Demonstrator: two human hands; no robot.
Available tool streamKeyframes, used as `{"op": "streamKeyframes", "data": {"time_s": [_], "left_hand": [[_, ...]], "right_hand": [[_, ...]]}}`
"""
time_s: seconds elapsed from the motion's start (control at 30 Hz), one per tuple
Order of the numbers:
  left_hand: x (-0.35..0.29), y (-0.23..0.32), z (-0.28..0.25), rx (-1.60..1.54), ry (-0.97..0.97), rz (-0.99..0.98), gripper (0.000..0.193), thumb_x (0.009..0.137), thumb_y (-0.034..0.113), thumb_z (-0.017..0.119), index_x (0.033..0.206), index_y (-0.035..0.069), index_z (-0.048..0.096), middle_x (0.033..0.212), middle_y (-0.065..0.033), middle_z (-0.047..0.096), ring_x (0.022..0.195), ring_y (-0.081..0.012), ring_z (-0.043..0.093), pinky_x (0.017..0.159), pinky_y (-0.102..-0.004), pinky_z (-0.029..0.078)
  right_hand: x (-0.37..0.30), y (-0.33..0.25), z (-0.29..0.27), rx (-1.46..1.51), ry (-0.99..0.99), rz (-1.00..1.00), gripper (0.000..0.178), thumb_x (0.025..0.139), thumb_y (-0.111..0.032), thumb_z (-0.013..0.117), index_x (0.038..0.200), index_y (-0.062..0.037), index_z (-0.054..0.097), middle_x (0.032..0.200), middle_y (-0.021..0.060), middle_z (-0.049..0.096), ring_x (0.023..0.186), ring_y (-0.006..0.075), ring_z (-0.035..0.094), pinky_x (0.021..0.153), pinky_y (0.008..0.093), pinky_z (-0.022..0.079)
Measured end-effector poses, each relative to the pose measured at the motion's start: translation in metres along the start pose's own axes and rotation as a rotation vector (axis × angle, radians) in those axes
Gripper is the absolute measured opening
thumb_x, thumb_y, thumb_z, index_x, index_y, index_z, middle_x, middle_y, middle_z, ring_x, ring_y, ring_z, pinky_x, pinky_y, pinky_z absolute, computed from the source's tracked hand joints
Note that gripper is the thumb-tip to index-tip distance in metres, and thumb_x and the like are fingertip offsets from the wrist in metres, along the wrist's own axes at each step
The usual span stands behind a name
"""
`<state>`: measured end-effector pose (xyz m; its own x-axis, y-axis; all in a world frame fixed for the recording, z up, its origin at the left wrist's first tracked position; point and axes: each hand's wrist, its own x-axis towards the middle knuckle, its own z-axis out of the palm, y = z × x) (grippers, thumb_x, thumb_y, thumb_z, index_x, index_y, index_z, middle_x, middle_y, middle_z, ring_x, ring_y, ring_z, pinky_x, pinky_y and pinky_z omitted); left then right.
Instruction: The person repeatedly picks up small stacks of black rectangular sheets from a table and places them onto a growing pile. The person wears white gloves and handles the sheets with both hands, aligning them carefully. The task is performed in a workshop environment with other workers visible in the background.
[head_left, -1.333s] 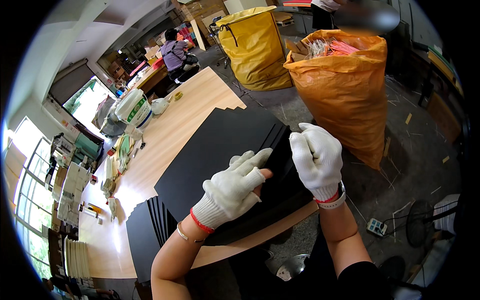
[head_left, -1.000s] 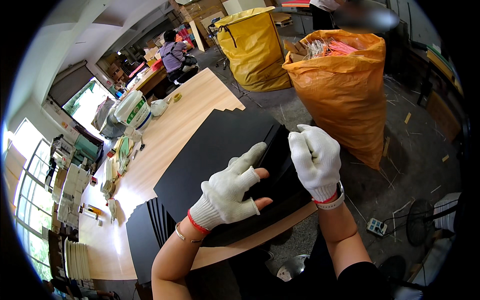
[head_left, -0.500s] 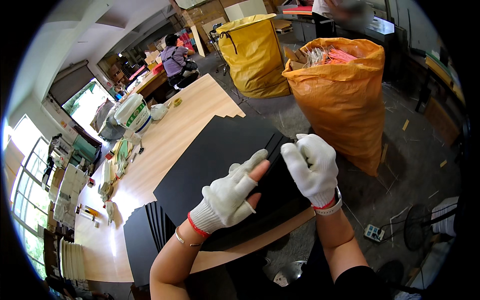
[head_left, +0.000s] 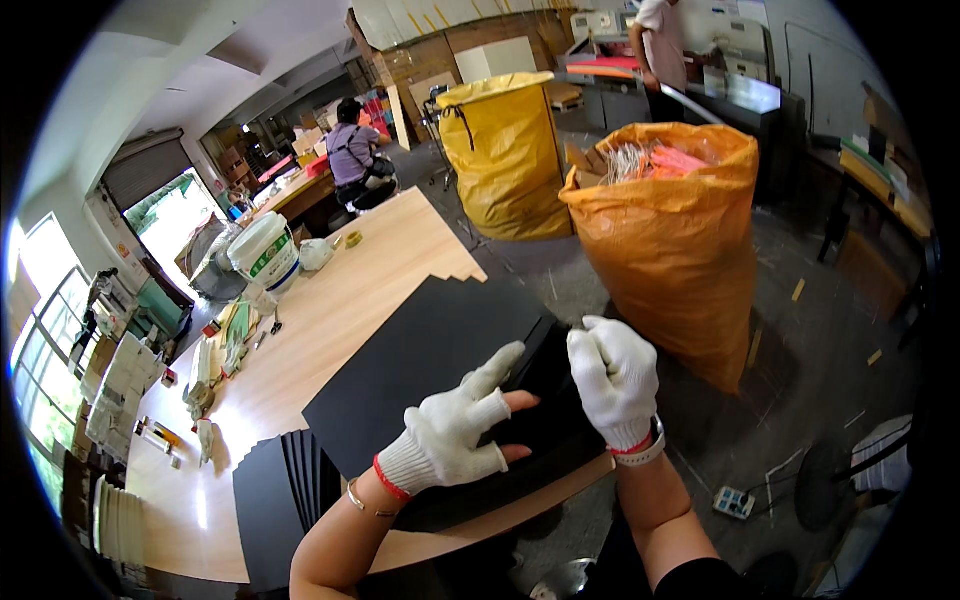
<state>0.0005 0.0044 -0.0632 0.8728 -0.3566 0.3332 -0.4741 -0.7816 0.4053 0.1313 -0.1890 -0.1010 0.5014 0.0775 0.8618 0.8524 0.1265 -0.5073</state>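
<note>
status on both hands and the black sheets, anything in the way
Left hand open over black sheets, stacked with staggered edges. Right hand curled at their right edge, grip unclear. Nothing seen blocking the hands; orange sack stands beyond.

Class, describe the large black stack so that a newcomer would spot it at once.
Start from the pale wooden table. On its near right side, beneath the white-gloved left hand, lies the large black stack. Its visible top is far broader than that of the fanned black sheets to its left.

The gloved left hand [head_left: 450, 428] is spread, back upward, while the right hand [head_left: 612, 375] curls fist-like.
</note>
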Motion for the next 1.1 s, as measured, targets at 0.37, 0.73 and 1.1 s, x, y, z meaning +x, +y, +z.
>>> {"op": "streamKeyframes", "data": {"time_s": [0.37,0.73,1.1], "left_hand": [[-0.010,0.015,-0.010,0.114,-0.007,-0.007,0.055,0.090,0.023,0.076,0.143,0.015,0.059,0.162,-0.0275,0.040,0.122,-0.0467,0.063,0.095,-0.0454,0.060],[-0.011,0.015,0.004,0.144,0.113,0.023,0.111,0.085,0.039,0.087,0.165,0.001,0.019,0.157,-0.0285,0.048,0.136,-0.0424,0.059,0.107,-0.0403,0.054],[-0.027,0.011,-0.002,-0.051,0.142,-0.073,0.105,0.094,0.029,0.080,0.169,0.010,0.010,0.151,-0.0219,0.057,0.129,-0.0369,0.066,0.107,-0.0401,0.052]], "right_hand": [[0.009,-0.015,-0.006,0.011,-0.044,0.015,0.033,0.096,-0.003,0.068,0.066,0.0002,0.053,0.061,0.0152,0.048,0.053,0.0344,0.051,0.077,0.0442,0.058],[0.064,0.071,-0.028,0.801,-0.835,1.399,0.072,0.107,-0.062,0.043,0.116,0.0044,0.070,0.098,0.0170,0.076,0.073,0.0214,0.072,0.063,0.0315,0.058],[0.081,0.074,0.027,0.062,-1.033,0.839,0.077,0.095,-0.052,0.073,0.136,0.0118,0.061,0.132,0.0225,0.069,0.121,0.0266,0.064,0.102,0.0363,0.049]]}}
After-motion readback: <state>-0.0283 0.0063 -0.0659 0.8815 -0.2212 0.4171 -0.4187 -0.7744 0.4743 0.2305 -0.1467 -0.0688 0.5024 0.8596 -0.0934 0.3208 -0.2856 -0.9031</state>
